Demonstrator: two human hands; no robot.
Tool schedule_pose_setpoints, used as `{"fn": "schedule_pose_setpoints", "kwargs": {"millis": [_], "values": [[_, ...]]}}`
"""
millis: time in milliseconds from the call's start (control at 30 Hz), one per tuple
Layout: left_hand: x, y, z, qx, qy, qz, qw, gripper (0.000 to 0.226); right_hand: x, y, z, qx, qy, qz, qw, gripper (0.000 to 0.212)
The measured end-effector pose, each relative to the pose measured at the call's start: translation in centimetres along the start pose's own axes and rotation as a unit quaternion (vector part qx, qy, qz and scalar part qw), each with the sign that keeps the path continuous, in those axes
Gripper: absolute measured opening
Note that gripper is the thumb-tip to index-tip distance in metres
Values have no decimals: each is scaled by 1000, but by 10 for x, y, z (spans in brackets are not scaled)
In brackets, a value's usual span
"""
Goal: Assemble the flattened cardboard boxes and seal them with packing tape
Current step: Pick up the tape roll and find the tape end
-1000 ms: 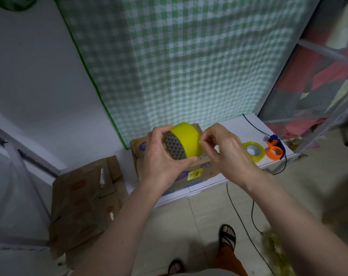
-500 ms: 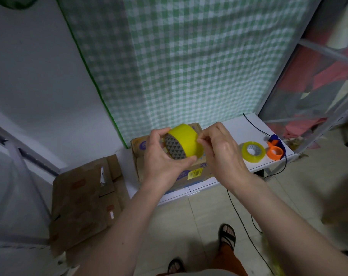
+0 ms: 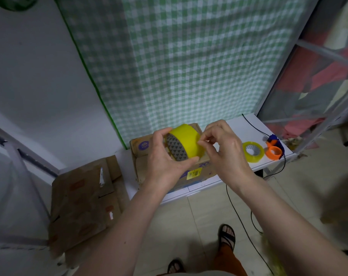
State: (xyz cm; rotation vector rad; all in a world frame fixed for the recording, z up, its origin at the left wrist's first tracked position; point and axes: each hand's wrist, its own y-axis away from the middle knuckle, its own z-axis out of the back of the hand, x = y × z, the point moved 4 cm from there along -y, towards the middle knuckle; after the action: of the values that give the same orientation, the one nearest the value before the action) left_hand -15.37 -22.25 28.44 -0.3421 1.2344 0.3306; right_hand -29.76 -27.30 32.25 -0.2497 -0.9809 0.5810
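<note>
My left hand [image 3: 165,156] grips a thick yellow roll of packing tape [image 3: 186,141] by its side, held in the air above a cardboard box [image 3: 141,148]. My right hand [image 3: 223,148] touches the roll's outer face with curled fingertips, thumb and forefinger pinched at the tape surface. The box stands on a low white table [image 3: 254,124] and is largely hidden behind both hands. A stack of flattened cardboard boxes [image 3: 83,202] leans at the lower left.
A second, thinner yellow tape roll [image 3: 252,151] and orange-handled scissors [image 3: 273,150] lie on the table's right end. A black cable [image 3: 238,212] runs from the table down across the tiled floor. A green checked curtain [image 3: 189,66] hangs behind. My sandalled feet [image 3: 226,236] are below.
My right hand's fingers have shifted slightly on the roll's face, picking at the tape. The left hand keeps the same hold on the roll.
</note>
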Motion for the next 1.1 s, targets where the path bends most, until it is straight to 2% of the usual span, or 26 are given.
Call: {"fn": "schedule_pose_setpoints", "kwargs": {"millis": [67,200,300,533,600,667,800,967,1100], "values": [[0,2,-5,18,-27,-7,999,102,2,1,3,-32,41,45,998,10],[-7,4,-10,-4,-49,-19,999,101,12,4,5,-77,139,115,981,6],[-7,2,-11,-14,-58,-11,998,101,12,4,4,-72,136,99,983,7],[3,2,-10,-6,-55,9,998,95,4,-1,8,-6,-15,-22,1000,5],[2,0,-7,-13,-46,12,999,97,4,-3,5,21,-41,-33,998,22],[2,-1,-4,-25,-59,5,998,99,1,-4,-1,32,-6,-28,999,37],[4,0,-3,-35,-98,-14,994,100,1,-2,-7,-21,58,7,998,15],[9,-3,0,-33,-75,7,997,102,3,1,-11,-18,60,4,998,13],[13,-5,1,-11,-42,25,999,97,4,0,-11,16,38,8,999,11]]}}
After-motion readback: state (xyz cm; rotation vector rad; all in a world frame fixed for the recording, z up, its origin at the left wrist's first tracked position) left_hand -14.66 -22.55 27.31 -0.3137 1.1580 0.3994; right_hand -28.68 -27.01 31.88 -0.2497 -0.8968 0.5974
